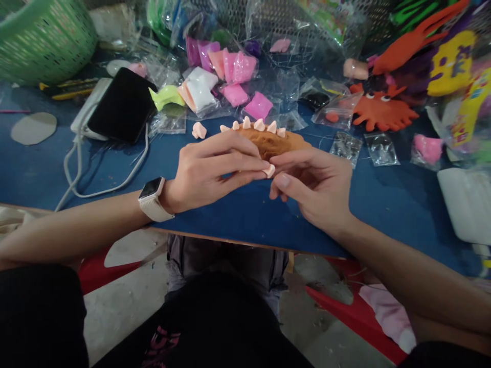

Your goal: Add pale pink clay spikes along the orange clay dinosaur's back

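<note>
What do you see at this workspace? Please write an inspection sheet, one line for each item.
Surface: blue table, small crumbs on it.
Job's things: brown clay body with a row of pale spikes; one loose spike beside it.
Clutter: bagged clay pieces, black phone, orange foam crab.
Hands: left hand and right hand pinch a small pale piece.
Cables: white cable loops below the phone.
Surroundings: green basket; red stool part.

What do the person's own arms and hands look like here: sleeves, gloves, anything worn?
Both forearms are bare, with no gloves and no sleeves in view. The left hand has a smartwatch at the wrist, with a dark square face on a pale cream band. The right hand shows no watch, and no rings are visible on either.
</note>
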The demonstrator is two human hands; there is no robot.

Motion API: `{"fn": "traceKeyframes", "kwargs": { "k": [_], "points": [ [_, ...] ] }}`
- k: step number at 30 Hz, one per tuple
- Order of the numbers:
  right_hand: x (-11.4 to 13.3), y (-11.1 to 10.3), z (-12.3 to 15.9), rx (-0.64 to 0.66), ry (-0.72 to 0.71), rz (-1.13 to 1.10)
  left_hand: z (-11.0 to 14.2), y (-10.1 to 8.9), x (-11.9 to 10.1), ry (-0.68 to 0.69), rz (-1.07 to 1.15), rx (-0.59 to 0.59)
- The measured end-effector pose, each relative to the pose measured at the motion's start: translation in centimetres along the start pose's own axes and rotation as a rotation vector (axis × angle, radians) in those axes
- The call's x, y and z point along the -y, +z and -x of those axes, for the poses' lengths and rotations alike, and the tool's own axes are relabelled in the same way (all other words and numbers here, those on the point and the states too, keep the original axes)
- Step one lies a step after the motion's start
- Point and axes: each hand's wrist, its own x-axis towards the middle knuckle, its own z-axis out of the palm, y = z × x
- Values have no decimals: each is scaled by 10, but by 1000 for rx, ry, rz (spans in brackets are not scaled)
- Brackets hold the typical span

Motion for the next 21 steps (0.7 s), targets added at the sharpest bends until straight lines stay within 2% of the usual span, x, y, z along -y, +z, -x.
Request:
{"fn": "traceKeyframes", "kwargs": {
  "k": [3, 7, 10, 15, 21],
  "points": [
    [1, -5, 0, -44, -135, 189, -1, 4, 1, 70, 54, -41],
    [-3, -14, -3, -28, -335, 433, -2, 4, -4, -130, 212, 55],
    [-6, -17, -6, 4, -394, 530, -3, 3, -7, -242, 319, 115],
    [-5, -18, -7, 20, -487, 509, -4, 5, -4, -320, 472, 172],
    [-2, -16, -7, 38, -527, 451, -3, 8, 0, -400, 582, 220]
  ]
}}
